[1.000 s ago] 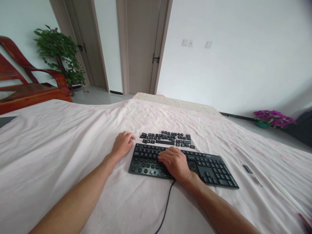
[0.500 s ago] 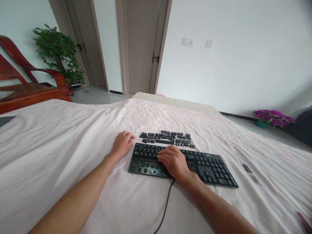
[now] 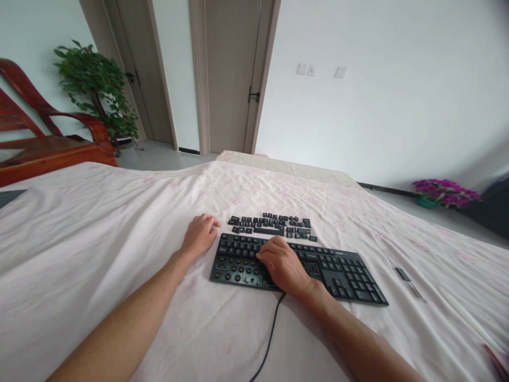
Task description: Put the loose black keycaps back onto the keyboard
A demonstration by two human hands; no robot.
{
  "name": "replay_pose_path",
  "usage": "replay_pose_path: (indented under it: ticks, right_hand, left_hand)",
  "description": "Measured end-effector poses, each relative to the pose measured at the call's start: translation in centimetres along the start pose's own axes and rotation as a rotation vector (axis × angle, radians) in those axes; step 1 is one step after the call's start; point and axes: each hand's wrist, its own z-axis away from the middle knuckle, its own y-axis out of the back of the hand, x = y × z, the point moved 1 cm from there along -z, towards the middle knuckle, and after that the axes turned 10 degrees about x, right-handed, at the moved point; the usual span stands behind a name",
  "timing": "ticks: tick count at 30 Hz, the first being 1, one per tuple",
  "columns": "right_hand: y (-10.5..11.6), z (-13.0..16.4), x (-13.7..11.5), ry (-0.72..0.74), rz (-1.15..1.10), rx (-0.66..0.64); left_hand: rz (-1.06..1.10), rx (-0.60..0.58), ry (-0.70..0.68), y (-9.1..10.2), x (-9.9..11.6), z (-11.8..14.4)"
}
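Observation:
A black keyboard [image 3: 342, 265] lies on the pink cloth, its lower left rows stripped of keycaps so that round switch spots show. Over its middle rests my right hand [image 3: 284, 268], fingers bent and held together, tips down on the keys near the edge of the stripped rows. Whatever those fingertips pinch is hidden. My left hand [image 3: 201, 233] lies loosely on the cloth at the keyboard's upper left corner, fingers slightly bent and holding nothing. Just beyond the keyboard sit several loose black keycaps [image 3: 274, 223] in rough rows, including a long space bar [image 3: 269, 231].
A keycap puller [image 3: 409, 282] with wire prongs lies on the cloth [image 3: 178, 329] to the right. The keyboard's cable [image 3: 272, 334] runs toward me. Farther off stand a wooden chair [image 3: 59, 143], a leafy plant [image 3: 95, 90] and purple flowers [image 3: 447, 192].
My right hand's fingers have shifted and drawn together slightly on the same spot of the keyboard. My left hand and the loose keycaps have stayed put.

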Motion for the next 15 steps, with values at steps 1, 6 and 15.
replay_pose_path:
  ticks: [1,6,15]
  right_hand:
    - [0.1,0.0,-0.1,0.004,-0.002,-0.01]
    - [0.8,-0.3,-0.9,0.001,0.033,-0.091]
    - [3.2,-1.3,5.5,-0.314,-0.038,0.157]
  left_hand:
    - [0.0,-0.001,0.001,0.0,0.0,0.0]
    - [-0.005,-0.007,0.004,0.0,0.0,0.0]
    - [-0.025,-0.02,-0.006,0.1,0.1,-0.1]
